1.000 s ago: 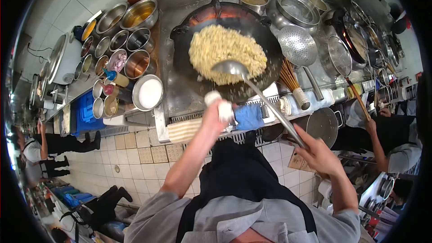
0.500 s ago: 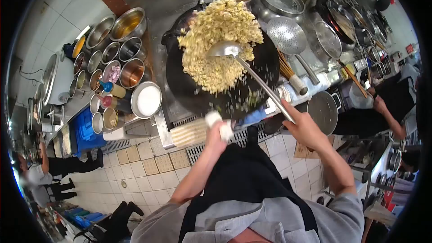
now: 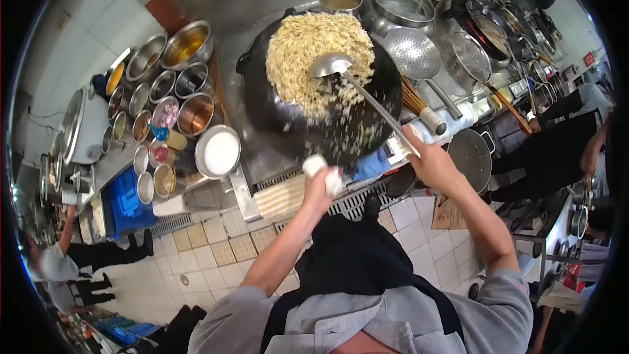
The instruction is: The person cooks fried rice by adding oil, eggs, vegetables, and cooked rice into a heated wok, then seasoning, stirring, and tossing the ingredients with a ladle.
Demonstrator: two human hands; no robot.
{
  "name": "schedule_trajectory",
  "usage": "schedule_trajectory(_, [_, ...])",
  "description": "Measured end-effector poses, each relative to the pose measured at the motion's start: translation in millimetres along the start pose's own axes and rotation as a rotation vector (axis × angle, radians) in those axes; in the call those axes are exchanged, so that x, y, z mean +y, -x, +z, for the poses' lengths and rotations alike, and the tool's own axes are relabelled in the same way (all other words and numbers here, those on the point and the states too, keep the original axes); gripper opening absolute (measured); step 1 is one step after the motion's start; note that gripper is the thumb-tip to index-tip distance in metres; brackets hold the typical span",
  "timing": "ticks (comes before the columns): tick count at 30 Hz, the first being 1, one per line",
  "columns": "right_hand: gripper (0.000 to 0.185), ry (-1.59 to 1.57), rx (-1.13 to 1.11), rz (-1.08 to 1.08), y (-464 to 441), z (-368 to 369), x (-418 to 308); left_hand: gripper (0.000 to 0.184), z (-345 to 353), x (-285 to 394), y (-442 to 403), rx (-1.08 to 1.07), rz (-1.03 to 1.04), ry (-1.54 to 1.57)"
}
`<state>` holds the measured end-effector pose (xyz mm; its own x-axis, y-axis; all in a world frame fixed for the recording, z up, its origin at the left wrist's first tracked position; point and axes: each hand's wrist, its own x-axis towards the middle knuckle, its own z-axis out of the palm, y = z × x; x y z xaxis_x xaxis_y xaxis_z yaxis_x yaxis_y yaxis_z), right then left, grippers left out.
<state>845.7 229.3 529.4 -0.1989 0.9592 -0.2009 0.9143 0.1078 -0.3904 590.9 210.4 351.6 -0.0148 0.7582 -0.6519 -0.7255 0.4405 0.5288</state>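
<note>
My left hand (image 3: 319, 187) is wrapped round a white cloth (image 3: 322, 172) at the near edge of a large black wok (image 3: 262, 115). The wok's handle under the cloth is hidden. Fried rice (image 3: 308, 52) fills the far part of the wok, with loose grains and green bits scattered nearer to me. My right hand (image 3: 432, 160) grips the long handle of a metal ladle (image 3: 333, 64), whose bowl is over the rice. A striped cloth (image 3: 282, 198) lies left of my left hand.
Metal bowls with ingredients and a bowl of white powder (image 3: 218, 151) stand left. A perforated skimmer (image 3: 413, 54), a bamboo brush (image 3: 429, 118) and a deep pot (image 3: 470, 157) are to the right. Other people stand at both sides.
The rice, tossed high half a second ago, is now lower and gathered toward the wok's far side. Both hands keep their holds. The view has shifted slightly.
</note>
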Motion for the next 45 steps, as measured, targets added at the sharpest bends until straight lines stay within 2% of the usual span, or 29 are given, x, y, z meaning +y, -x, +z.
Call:
schedule_trajectory(2, [0.056, -0.087, 0.088, -0.055, 6, -17, -6, 0.023, 9, 13, 22, -0.113, 0.095, 0.053])
schedule_trajectory(4, [0.054, -0.204, 0.069, -0.059, 15, -22, -10, 0.016, 11, 35, -26, -0.046, -0.136, 0.107])
schedule_trajectory(6, [0.050, -0.258, 0.078, -0.127, 6, -25, -20, 0.010, 22, 52, -83, -0.226, -0.084, 0.127])
schedule_trajectory(8, [0.049, -0.191, 0.136, -0.086, -9, -34, -29, 0.010, 42, 64, -95, -0.175, -0.083, 0.076])
schedule_trajectory(10, [0.050, -0.307, 0.630, -0.403, -12, -53, -29, 0.012, 39, 75, -117, -0.137, -0.150, 0.053])
schedule_trajectory(11, [0.050, -0.394, 0.662, -0.377, -4, -73, -22, 0.014, 26, 73, -126, -0.184, -0.087, 0.027])
schedule_trajectory(12, [0.050, -0.476, 0.707, -0.343, 5, -94, -12, 0.018, 38, 76, -101, -0.132, -0.056, -0.019])
schedule_trajectory(13, [0.049, -0.524, 0.793, -0.270, 16, -111, 5, 0.020, 23, 72, -112, -0.108, 0.024, 0.021])
schedule_trajectory(14, [0.047, -0.562, 0.883, -0.188, 25, -124, 28, 0.023, 23, 77, -95, -0.113, 0.004, 0.005])
schedule_trajectory(15, [0.045, -0.590, 0.947, -0.122, 30, -131, 63, 0.027, 26, 83, -72, -0.107, -0.073, 0.095])
schedule_trajectory(18, [0.040, -0.631, 1.057, 0.085, 24, -115, 200, 0.053, 8, 87, -27, -0.112, -0.106, 0.097])
schedule_trajectory(19, [0.037, -0.596, 0.997, 0.250, 18, -96, 254, 0.057, -12, 89, -18, -0.179, -0.175, 0.130])
schedule_trajectory(20, [0.034, -0.565, 0.929, 0.411, 12, -70, 310, 0.060, -1, 83, 6, -0.067, -0.125, 0.123])
schedule_trajectory(21, [0.032, -0.644, 0.822, 0.527, 2, -39, 369, 0.060, -9, 76, 16, -0.078, -0.124, 0.133])
schedule_trajectory(22, [0.030, -0.726, 0.709, 0.635, -9, -7, 420, 0.060, -6, 71, 31, 0.020, -0.162, 0.181])
schedule_trajectory(23, [0.029, -0.791, 0.721, 0.756, -22, 19, 453, 0.059, 12, 60, 51, 0.145, -0.085, 0.112])
schedule_trajectory(24, [0.027, -0.856, 0.731, 0.872, -34, 42, 482, 0.059, 7, 52, 57, 0.136, -0.012, 0.061])
schedule_trajectory(26, [0.026, -0.296, 0.781, 0.864, -55, 82, 530, 0.052, 20, 39, 81, 0.266, 0.010, 0.003])
schedule_trajectory(27, [0.026, -0.316, 0.759, 0.896, -63, 86, 539, 0.050, 27, 31, 89, 0.339, 0.062, -0.028])
schedule_trajectory(29, [0.026, -0.243, 0.608, 0.912, -86, 94, 566, 0.047, -1, 31, 97, 0.443, 0.060, -0.078])
schedule_trajectory(32, [0.023, -0.122, 0.447, 0.923, -113, 100, 588, 0.045, 12, 15, 114, 0.573, 0.085, -0.010])
schedule_trajectory(34, [0.022, -0.065, 0.359, 0.898, -131, 114, 615, 0.044, -8, 17, 116, 0.519, 0.032, -0.056])
schedule_trajectory(36, [0.022, 0.057, 0.373, 0.772, -133, 117, 618, 0.043, 2, 6, 112, 0.529, 0.049, -0.071])
schedule_trajectory(39, [0.019, 0.011, 0.414, 0.762, -139, 128, 623, 0.043, 51, -18, 107, 0.595, 0.076, -0.070])
schedule_trajectory(42, [0.018, -0.015, 0.423, 0.772, -140, 126, 624, 0.042, 41, -25, 97, 0.546, -0.045, -0.002])
schedule_trajectory(43, [0.018, -0.021, 0.410, 0.782, -142, 123, 621, 0.042, 39, -30, 91, 0.612, 0.010, -0.107])
schedule_trajectory(45, [0.017, -0.025, 0.384, 0.817, -141, 113, 619, 0.042, 45, -35, 85, 0.596, -0.008, -0.064])
